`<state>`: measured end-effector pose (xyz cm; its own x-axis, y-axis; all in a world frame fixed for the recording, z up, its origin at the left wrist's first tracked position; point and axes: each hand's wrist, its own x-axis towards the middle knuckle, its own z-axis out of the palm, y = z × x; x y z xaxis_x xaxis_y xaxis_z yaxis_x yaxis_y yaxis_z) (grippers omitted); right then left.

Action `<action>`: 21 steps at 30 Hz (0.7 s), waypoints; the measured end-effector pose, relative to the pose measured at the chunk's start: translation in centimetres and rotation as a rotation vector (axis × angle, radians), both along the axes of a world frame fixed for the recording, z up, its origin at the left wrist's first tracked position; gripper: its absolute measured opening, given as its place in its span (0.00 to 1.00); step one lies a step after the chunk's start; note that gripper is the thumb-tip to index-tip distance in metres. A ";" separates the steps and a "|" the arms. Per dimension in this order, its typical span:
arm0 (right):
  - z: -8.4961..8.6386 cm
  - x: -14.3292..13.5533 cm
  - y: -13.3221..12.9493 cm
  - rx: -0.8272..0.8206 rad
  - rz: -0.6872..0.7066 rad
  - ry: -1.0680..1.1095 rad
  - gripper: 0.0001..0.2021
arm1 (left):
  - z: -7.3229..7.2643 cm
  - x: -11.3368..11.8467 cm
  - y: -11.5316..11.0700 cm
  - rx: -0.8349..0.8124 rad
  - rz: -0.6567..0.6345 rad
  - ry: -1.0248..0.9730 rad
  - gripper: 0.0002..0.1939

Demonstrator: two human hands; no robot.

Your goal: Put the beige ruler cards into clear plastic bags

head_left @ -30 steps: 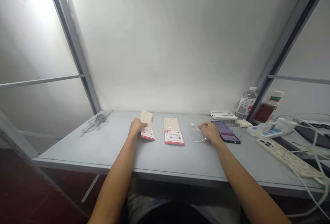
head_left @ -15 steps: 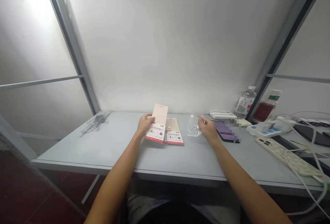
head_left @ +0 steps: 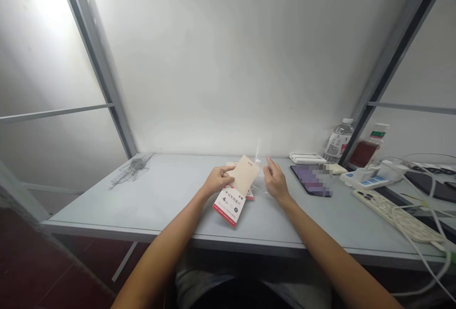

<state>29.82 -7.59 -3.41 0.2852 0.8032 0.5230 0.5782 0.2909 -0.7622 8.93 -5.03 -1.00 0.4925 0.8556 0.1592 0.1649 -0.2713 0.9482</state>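
Note:
Pinched in my left hand [head_left: 219, 180] is a beige, white and red card pack [head_left: 231, 199], tilted with its top toward the right. Beneath it, a second similar pack [head_left: 250, 193] lies on the table, mostly covered. My right hand [head_left: 274, 176] is closed on a clear plastic bag [head_left: 257, 169], whose mouth area is beside the upper end of the held pack. The bag's see-through edges are hard to make out, and whether the pack's corner is inside it I cannot tell.
On the grey table [head_left: 142, 214], a purple-screened phone [head_left: 309, 181] lies right of my right hand. Farther right are a white device [head_left: 307, 158], a water bottle [head_left: 338, 143], a power strip [head_left: 370, 178], a patterned phone case [head_left: 399, 216] and cables. Black scribbles [head_left: 131, 170] mark the left.
My left hand has moved right and tilted the held pack over the second one. My right hand has moved left with the clear bag, bringing it up beside the pack.

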 end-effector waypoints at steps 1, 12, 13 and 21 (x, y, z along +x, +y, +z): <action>0.0 0.0 0.0 -0.005 -0.001 -0.002 0.25 | 0.0 0.0 0.0 0.008 0.012 -0.002 0.29; 0.1 -0.1 -0.1 -0.004 -0.018 -0.110 0.25 | 0.2 0.1 -0.6 0.083 -0.014 -0.033 0.29; 0.1 -0.1 -0.1 -0.007 -0.024 -0.113 0.25 | 0.2 0.1 -0.7 0.088 -0.026 -0.027 0.29; -0.1 0.0 0.1 -0.009 -0.047 -0.125 0.25 | 0.6 0.3 -1.3 0.096 -0.057 0.015 0.30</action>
<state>29.82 -7.50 -3.51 0.2560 0.7954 0.5494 0.6814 0.2546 -0.6862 9.21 -6.33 -0.44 0.5427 0.8075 0.2312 0.1610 -0.3702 0.9149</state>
